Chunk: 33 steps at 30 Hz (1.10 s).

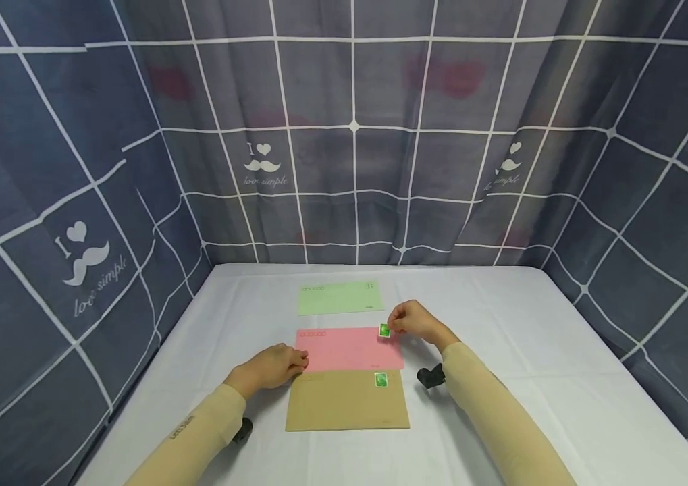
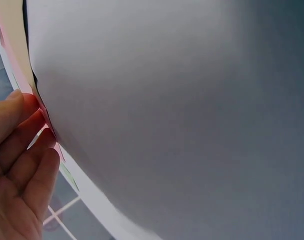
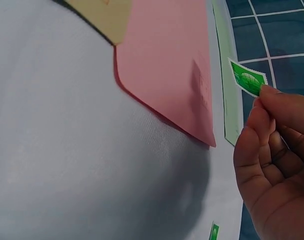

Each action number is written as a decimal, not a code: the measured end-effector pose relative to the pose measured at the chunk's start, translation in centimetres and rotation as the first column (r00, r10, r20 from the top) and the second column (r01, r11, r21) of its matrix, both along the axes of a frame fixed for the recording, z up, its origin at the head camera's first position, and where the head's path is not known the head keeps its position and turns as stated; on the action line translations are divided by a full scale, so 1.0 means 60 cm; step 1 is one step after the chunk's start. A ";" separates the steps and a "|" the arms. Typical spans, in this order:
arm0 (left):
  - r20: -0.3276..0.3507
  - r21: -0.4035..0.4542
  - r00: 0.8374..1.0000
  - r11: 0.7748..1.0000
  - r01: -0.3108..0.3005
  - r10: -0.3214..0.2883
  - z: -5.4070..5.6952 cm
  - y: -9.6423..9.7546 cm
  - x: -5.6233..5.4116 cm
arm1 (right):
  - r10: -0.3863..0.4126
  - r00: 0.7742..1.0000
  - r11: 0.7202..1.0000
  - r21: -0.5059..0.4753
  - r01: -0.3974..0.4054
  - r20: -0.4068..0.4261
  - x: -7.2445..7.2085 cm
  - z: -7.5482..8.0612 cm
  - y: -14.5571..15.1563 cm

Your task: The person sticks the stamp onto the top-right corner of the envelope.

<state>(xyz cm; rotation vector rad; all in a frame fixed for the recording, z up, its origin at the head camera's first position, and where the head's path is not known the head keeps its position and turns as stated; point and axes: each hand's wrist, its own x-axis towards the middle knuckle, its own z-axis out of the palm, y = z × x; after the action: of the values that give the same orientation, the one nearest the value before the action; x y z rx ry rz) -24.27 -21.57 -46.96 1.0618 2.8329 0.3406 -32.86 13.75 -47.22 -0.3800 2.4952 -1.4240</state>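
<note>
A small green postage stamp [image 3: 248,78] with a white perforated border is pinched between the thumb and forefinger of my right hand [image 1: 418,320]. In the head view it appears over the upper right corner of a pink envelope [image 1: 344,351]; the right wrist view shows it raised above the paper. My left hand [image 1: 272,367] touches the pink envelope's left edge with its fingertips, fingers only slightly bent. Nearer to me lies a brown envelope [image 1: 344,408], which bears another green stamp [image 1: 381,380] at its upper right.
Behind the pink envelope lies a light green envelope [image 1: 340,298]. A further green stamp [image 3: 214,231] shows at the bottom of the right wrist view. White cloth covers the table [image 1: 246,297], and a dark grid-patterned curtain [image 1: 319,162] surrounds its back and sides.
</note>
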 end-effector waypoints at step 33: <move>0.059 0.004 0.996 0.997 -0.072 0.072 0.003 0.004 0.004 | 0.079 0.995 0.997 -0.002 -0.079 0.056 -0.036 -0.028 -0.039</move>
<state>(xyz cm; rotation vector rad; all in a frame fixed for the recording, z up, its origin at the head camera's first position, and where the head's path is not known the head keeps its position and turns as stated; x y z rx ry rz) -24.05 -21.32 -46.76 0.9358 2.8244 0.3801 -35.02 11.41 -48.92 -0.4271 2.4083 -1.3849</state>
